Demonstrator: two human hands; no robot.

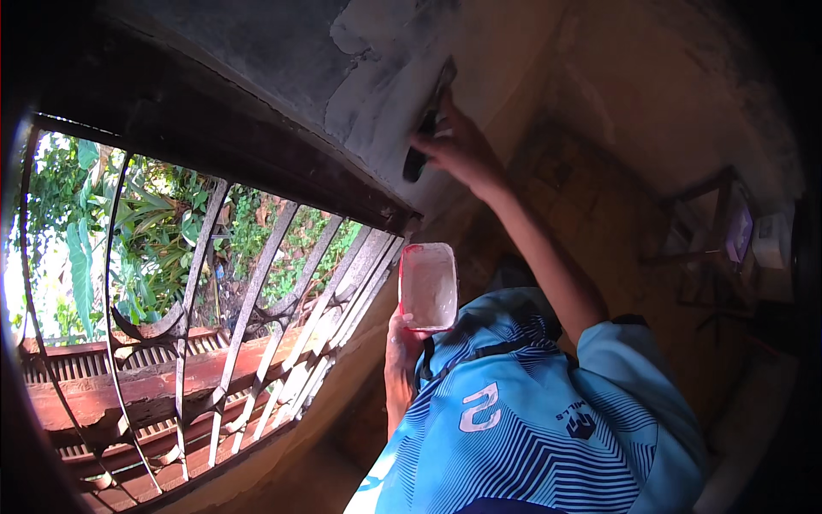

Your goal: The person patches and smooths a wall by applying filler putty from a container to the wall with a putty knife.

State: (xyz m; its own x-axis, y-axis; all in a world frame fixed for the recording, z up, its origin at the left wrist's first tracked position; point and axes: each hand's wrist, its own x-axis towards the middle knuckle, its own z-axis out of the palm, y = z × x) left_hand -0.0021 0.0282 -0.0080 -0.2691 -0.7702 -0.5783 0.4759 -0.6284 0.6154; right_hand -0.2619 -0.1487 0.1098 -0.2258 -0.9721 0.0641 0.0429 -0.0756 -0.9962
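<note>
– "Daylit barred window [231,317], left of both hands; what is the risk there?"

– "Glare, in my judgement. Foliage [154,201] outside is bright while the wall [390,94], beyond the right hand, is dim, so uneven spots could be missed. Metal bars [244,334] also stand near the left hand and could catch an elbow."

– "Next, the left hand [401,343]?"

– "Curled around the lower end of a red-edged tub [405,283], gripping it; most fingers are hidden behind. The tub sits just above that hand, its mouth facing the camera, with pale paste [435,287] coating the inside. If the wrist turns while attention is on the wall, paste could spill onto the blue shirt [514,411], which lies just right of the hand."

– "And the dark flat tool [428,118]?"

– "Up and right of the left hand, pinched between thumb and fingers of the right hand [462,154]. It appears to lie along the wall; full contact cannot be confirmed. Uneven pressure could gouge the surface. The arm is raised high, so fatigue could loosen the pinch and drop the tool."

– "Furthest right?"

– "Wooden stand [715,193], well apart from the right hand, a purple object [739,233] beside it. Low hazard; too dark for detail."
</note>
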